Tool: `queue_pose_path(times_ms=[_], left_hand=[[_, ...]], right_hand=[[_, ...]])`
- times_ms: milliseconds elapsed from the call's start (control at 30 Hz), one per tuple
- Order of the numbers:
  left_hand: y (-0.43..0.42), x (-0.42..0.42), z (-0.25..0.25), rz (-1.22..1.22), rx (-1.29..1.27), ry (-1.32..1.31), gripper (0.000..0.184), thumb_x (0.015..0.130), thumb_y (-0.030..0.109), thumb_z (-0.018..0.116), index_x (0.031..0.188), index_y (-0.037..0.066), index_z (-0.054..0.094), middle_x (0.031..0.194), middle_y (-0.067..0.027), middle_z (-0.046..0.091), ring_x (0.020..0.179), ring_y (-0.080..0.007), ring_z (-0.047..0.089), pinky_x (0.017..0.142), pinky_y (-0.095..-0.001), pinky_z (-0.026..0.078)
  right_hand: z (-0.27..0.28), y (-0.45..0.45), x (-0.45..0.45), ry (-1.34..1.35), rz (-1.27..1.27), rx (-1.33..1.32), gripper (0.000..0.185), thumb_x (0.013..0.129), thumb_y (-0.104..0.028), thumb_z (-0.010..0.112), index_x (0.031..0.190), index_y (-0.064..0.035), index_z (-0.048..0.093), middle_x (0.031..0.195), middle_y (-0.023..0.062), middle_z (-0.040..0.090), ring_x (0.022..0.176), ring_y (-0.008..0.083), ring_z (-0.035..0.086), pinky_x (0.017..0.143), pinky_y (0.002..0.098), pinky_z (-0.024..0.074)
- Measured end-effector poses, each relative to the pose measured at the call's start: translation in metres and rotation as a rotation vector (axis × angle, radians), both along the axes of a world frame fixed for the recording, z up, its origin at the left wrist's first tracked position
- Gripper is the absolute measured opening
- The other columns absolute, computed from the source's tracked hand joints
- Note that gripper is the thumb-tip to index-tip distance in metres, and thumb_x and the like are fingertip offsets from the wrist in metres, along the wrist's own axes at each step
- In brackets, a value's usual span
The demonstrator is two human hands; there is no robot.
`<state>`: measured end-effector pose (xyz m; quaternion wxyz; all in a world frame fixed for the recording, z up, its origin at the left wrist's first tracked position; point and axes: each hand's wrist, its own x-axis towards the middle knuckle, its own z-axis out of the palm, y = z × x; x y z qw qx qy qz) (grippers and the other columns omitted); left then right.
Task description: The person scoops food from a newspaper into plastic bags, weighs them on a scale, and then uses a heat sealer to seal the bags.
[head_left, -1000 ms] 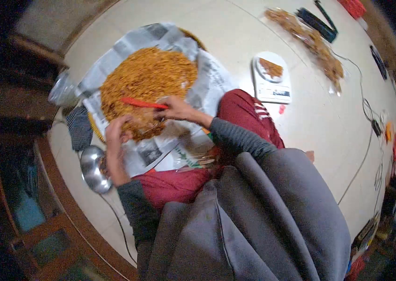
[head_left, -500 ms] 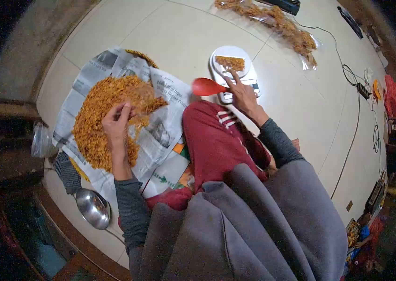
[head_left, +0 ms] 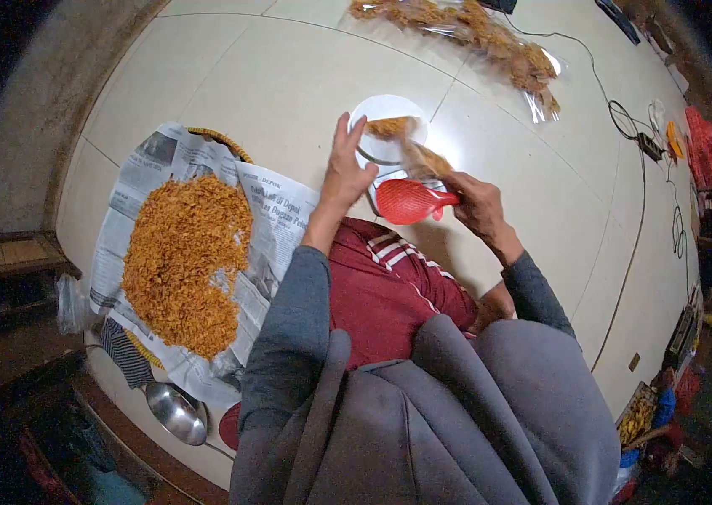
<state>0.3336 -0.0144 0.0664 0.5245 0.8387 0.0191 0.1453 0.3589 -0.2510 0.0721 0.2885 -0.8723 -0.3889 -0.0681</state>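
Observation:
A red spoon is held in my right hand, together with the end of a clear bag of orange-brown bits. The bag is tilted over the white round plate of the scale and partly blurred. My left hand is at the scale's left edge, fingers apart, holding nothing. To the left, a large heap of orange-brown bits lies on newspaper over a round woven tray.
Filled clear bags lie on the floor at the top. A metal bowl and striped cloth sit at lower left. A cable runs to a power strip on the right. My red-trousered knee is below the scale.
My left hand has moved from the heap to the scale. My right hand now holds the bag's end along with the spoon. The bag has been lifted and tilted. The view has shifted.

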Motion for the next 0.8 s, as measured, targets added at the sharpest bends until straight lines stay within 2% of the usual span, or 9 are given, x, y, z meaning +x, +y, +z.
queue_pose_path(times_ms=[133,267,300,467,567,600,667,700,800], left_hand=[[0.008,-0.03,0.013,-0.051,-0.144,0.184,0.063,0.071,0.027,0.064,0.123,0.008,0.034,0.126,-0.0146,0.034,0.12,-0.0227,0.027,0.098,-0.0324,0.022],[0.056,-0.092,0.026,-0.262,-0.465,0.21,0.065,0.07,0.022,0.065,0.123,0.002,0.033,0.122,-0.0096,0.041,0.115,-0.0174,0.034,0.096,-0.0297,0.025],[0.065,-0.111,0.03,-0.345,-0.661,0.223,0.064,0.07,0.021,0.065,0.123,0.002,0.033,0.118,-0.0089,0.044,0.112,-0.017,0.038,0.095,-0.029,0.027],[0.105,-0.231,0.035,-0.363,-0.481,0.475,0.051,0.075,0.018,0.061,0.119,0.004,0.04,0.098,-0.0075,0.057,0.086,-0.0159,0.055,0.075,-0.0286,0.043],[0.104,-0.301,0.012,-0.04,-1.026,0.547,0.048,0.075,0.014,0.059,0.119,0.004,0.041,0.093,-0.0088,0.058,0.079,-0.0163,0.057,0.068,-0.0263,0.046],[0.104,-0.32,0.013,0.059,-1.091,0.507,0.047,0.074,0.014,0.059,0.117,0.005,0.043,0.092,-0.0102,0.058,0.079,-0.0167,0.058,0.068,-0.0257,0.046],[0.105,-0.353,0.017,0.256,-1.218,0.426,0.045,0.074,0.015,0.06,0.115,0.005,0.045,0.09,-0.0129,0.058,0.078,-0.0173,0.058,0.068,-0.0246,0.047],[0.105,-0.364,0.019,0.309,-1.146,0.402,0.045,0.073,0.015,0.06,0.115,0.005,0.045,0.088,-0.0124,0.059,0.076,-0.0166,0.058,0.067,-0.0237,0.047],[0.108,-0.389,0.017,0.517,-0.825,0.38,0.041,0.07,0.011,0.061,0.109,0.003,0.051,0.081,-0.0076,0.059,0.069,-0.0128,0.056,0.063,-0.0219,0.045]], right_hand=[[0.032,0.013,-0.002,0.592,0.049,0.309,0.024,0.068,-0.01,0.06,0.09,-0.0006,0.056,0.082,0.0085,0.06,0.073,0.0142,0.058,0.066,0.026,0.0454],[0.085,0.081,-0.018,1.15,0.324,0.395,0.017,0.073,-0.004,0.057,0.088,0.0049,0.056,0.082,0.007,0.059,0.079,0.0133,0.055,0.076,0.0252,0.0419],[0.089,0.1,-0.026,1.157,0.39,0.36,0.017,0.073,-0.004,0.057,0.088,0.005,0.056,0.082,0.007,0.059,0.079,0.0133,0.055,0.076,0.0254,0.0421],[0.099,0.202,-0.075,1.285,0.739,0.219,0.016,0.074,-0.004,0.057,0.086,0.0064,0.055,0.08,0.0079,0.06,0.077,0.0135,0.056,0.075,0.0254,0.0416],[0.046,0.274,-0.092,1.232,0.579,-0.031,0.03,0.078,-0.039,0.053,0.08,-0.0103,0.061,0.05,-0.0087,0.037,0.044,0.0024,0.031,0.039,0.0183,0.0219],[0.066,0.294,-0.106,1.137,0.463,-0.108,0.031,0.079,-0.038,0.052,0.078,-0.0083,0.06,0.052,-0.0066,0.043,0.044,0.002,0.03,0.04,0.0184,0.0221],[-0.043,0.353,-0.096,0.662,0.479,0.037,0.038,0.078,-0.04,0.052,0.08,-0.0026,0.059,0.053,0.0028,0.05,0.049,0.0135,0.05,0.045,0.0284,0.0362],[-0.06,0.365,-0.099,0.331,0.499,-0.012,0.029,0.076,-0.029,0.054,0.082,-0.0013,0.058,0.061,0.0142,0.056,0.06,0.0295,0.056,0.053,0.036,0.0422],[-0.099,0.383,-0.118,0.096,0.434,-0.149,0.019,0.072,-0.017,0.051,0.082,-0.0033,0.058,0.07,0.0202,0.055,0.067,0.037,0.054,0.06,0.0422,0.0435]])
